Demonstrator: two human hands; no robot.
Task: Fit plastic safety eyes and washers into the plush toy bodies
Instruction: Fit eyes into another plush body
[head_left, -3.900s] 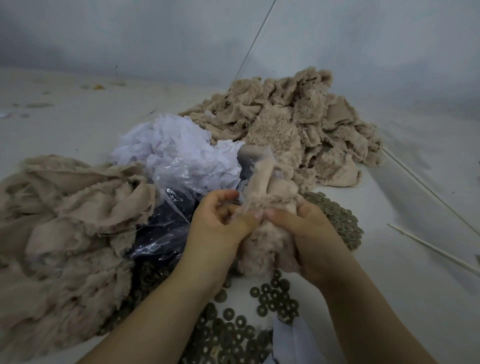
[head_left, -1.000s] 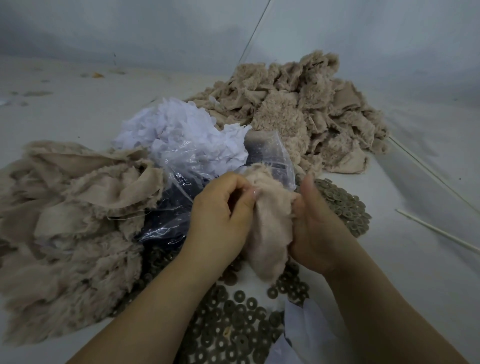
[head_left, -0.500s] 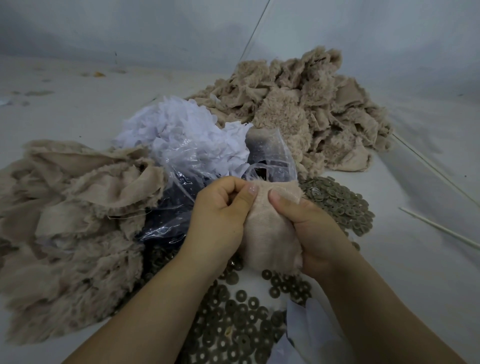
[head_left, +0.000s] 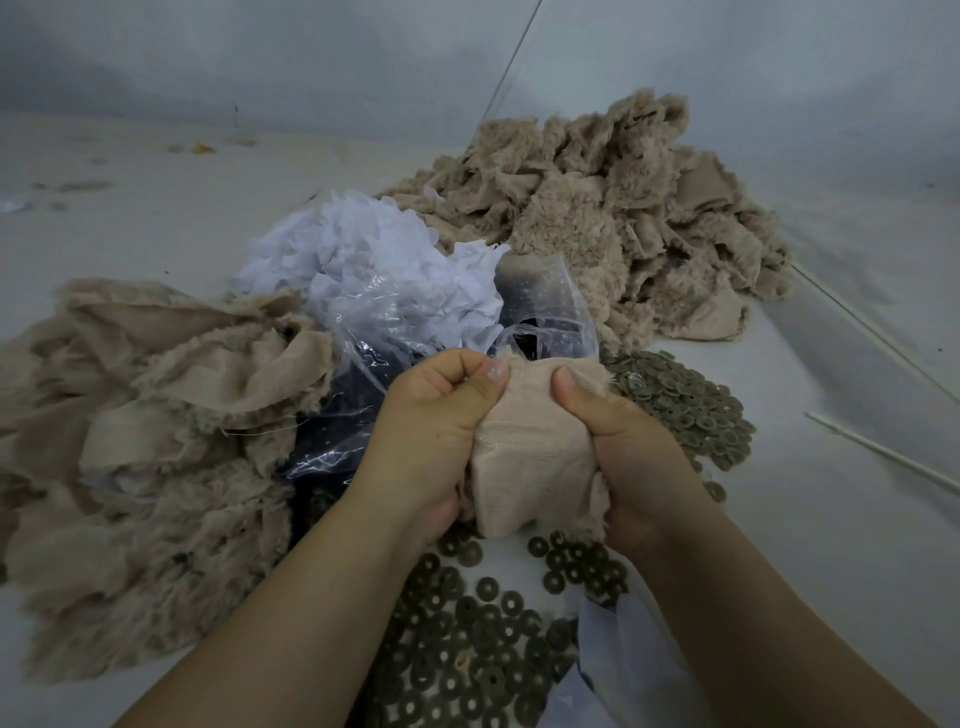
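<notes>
Beige knitted backing is turned outward on the plush body (head_left: 535, 447), which is held just above the scattered washers (head_left: 467, 639) at the middle of the view; the left hand (head_left: 431, 441) grips its left side with the fingers curled and the thumb pressed on the upper edge, and the right hand (head_left: 628, 457) grips the right side, its thumb pressed on the cloth and the other fingers hidden behind it; no eye or washer can be seen between them, so whether one is being pressed on inside cannot be told.

The likeliest fault, as a judgement, is a washer seated crooked or only half pushed home, because the work is done by feel through the folded cloth; the soft body may also bunch and be trapped under the washer, and a slipping grip could drop the small parts among the loose ones below.

The body is limp and pouch-shaped, ribbed on the shown side, with shaggy pile at its edges; the washers are flat, dull olive rings with a centre hole, and a denser heap (head_left: 685, 405) lies just to the right; a crinkled clear plastic bag (head_left: 363, 364) holding dark pieces lies just behind the hands, with white fluffy scraps (head_left: 374, 260) behind it; furry beige piles lie at the left (head_left: 135, 441) and far right (head_left: 623, 218) on the pale surface (head_left: 831, 519).
</notes>
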